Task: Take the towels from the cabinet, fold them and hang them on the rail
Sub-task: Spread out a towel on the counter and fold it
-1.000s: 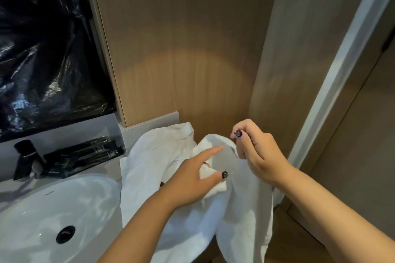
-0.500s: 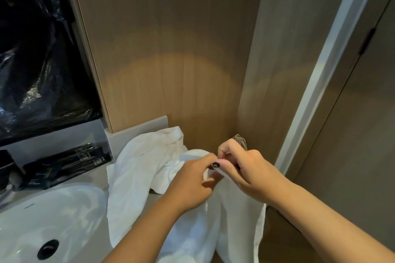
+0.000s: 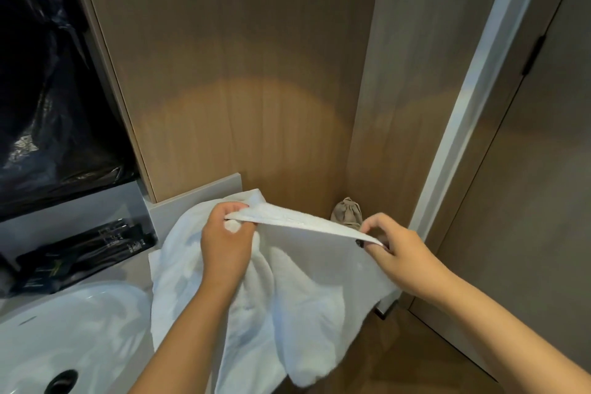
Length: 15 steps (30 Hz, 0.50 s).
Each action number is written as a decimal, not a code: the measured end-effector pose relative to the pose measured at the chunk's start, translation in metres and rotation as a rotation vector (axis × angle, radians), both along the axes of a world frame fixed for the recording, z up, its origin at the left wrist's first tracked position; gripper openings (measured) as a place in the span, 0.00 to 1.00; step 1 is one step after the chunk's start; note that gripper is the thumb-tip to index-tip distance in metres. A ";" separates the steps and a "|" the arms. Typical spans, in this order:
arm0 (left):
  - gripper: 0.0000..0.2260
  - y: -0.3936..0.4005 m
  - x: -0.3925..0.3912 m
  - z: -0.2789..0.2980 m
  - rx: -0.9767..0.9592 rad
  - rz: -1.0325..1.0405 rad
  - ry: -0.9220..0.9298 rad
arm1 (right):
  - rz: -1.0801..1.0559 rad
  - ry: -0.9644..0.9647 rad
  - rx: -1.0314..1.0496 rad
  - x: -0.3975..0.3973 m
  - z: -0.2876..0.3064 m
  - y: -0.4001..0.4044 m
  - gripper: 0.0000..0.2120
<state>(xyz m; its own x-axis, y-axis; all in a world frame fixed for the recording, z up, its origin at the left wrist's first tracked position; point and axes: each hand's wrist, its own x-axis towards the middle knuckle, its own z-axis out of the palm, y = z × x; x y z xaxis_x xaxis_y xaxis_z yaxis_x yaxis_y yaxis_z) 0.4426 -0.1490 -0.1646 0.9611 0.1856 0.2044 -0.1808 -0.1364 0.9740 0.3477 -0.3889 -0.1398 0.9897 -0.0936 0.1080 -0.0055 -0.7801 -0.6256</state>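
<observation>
The towel (image 3: 297, 291) hung over the worktop's (image 3: 137, 269) right edge, its top hem stretched taut between both hands. The left hand (image 3: 225, 243) gripped one end, the right hand (image 3: 399, 253) pinched the other near the wall corner beside a beige pouch (image 3: 345, 214). The sink (image 3: 64, 336) lay at the worktop's left.

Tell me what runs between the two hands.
In the head view, a taut edge of the white towel spans from the left hand to the right hand.

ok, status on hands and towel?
Left hand and right hand each pinch the white towel, its top edge stretched taut between them. Not folded yet. No rail visible.
</observation>
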 end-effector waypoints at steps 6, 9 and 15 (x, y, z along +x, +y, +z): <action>0.27 -0.008 -0.012 -0.002 -0.129 -0.190 0.270 | -0.008 -0.009 0.524 -0.001 0.024 0.023 0.22; 0.23 -0.004 -0.016 0.000 -0.271 -0.227 0.374 | -0.014 0.001 0.769 -0.003 0.033 0.032 0.19; 0.12 0.005 -0.033 0.018 -0.457 -0.356 0.328 | 0.090 0.061 1.044 -0.011 0.040 0.046 0.14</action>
<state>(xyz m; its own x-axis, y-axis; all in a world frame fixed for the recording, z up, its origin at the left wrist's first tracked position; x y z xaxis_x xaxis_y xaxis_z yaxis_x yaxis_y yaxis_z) 0.4095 -0.1437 -0.1466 0.9788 -0.1559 -0.1327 0.1768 0.3166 0.9319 0.3368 -0.3427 -0.0993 0.9987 -0.0375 -0.0343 -0.0284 0.1476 -0.9886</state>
